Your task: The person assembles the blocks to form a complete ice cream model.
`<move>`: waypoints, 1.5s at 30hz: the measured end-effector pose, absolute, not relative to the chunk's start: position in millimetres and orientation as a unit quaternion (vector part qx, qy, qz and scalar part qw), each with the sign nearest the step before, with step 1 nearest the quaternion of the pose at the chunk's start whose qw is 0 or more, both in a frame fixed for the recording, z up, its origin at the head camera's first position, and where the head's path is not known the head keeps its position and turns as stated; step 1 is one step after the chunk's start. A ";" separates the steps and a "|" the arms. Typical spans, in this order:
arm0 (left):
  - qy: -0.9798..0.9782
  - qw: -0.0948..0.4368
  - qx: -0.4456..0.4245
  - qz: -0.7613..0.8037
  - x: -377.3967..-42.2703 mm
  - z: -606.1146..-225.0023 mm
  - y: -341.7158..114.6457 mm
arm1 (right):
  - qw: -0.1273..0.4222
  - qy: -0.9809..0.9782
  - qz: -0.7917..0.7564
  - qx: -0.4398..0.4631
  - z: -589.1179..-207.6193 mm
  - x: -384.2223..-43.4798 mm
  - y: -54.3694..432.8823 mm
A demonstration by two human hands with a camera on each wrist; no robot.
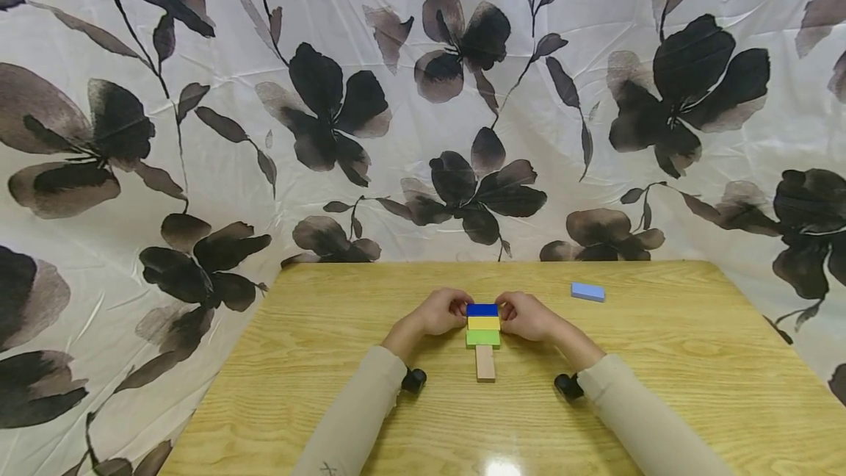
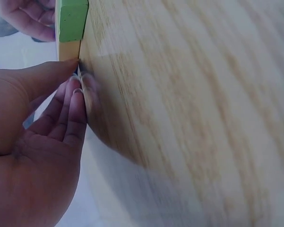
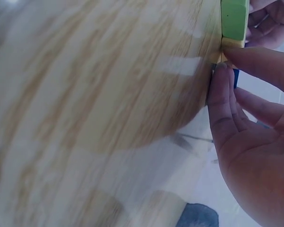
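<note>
In the head view a dark blue block, a yellow block and a green block lie side by side in a row on the table. Below the green one, a bare wooden block points toward the person, like a stem. My left hand pinches at the left end of the blue and yellow blocks, thumb and fingers curled. At their right end, my right hand does the same. The right wrist view shows the thumb by the yellow end and fingertips beside the blue, partly hiding it.
A light blue block lies alone at the back right of the wooden table. Behind the table's far edge hangs a flower-printed cloth. Each wrist carries a small black camera.
</note>
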State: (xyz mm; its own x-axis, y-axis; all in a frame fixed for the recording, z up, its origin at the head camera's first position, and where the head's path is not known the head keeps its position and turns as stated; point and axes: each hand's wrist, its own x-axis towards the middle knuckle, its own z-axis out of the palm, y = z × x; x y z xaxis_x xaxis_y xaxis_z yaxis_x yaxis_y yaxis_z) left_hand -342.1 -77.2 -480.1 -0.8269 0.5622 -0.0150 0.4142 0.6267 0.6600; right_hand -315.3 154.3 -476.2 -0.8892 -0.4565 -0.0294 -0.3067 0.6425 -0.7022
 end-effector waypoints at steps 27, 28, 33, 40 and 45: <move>0.895 0.108 0.278 0.333 -339.3 -480.0 -77.7 | 0.103 0.901 -0.366 -0.208 -477.6 -315.5 153.3; 0.895 0.109 0.277 0.333 -339.2 -480.0 -77.7 | 0.102 0.901 -0.366 -0.208 -477.7 -315.7 153.3; 0.894 0.110 0.278 0.334 -340.7 -481.5 -78.4 | 0.104 0.901 -0.366 -0.209 -478.5 -316.4 152.9; 0.895 0.110 0.275 0.334 -340.6 -481.7 -78.3 | 0.105 0.901 -0.366 -0.207 -476.7 -315.3 152.0; 0.894 0.109 0.275 0.337 -341.1 -482.3 -78.9 | 0.105 0.903 -0.362 -0.206 -477.6 -316.0 151.5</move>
State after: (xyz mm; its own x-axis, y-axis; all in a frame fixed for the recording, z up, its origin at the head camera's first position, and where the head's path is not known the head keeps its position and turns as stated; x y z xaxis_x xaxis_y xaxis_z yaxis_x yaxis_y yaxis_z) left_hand -341.1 -78.9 -482.3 -0.8253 0.5646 -0.0107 0.4172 0.6224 0.6623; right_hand -316.0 151.5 -477.6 -0.8927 -0.4487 -0.0408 -0.2961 0.6526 -0.6975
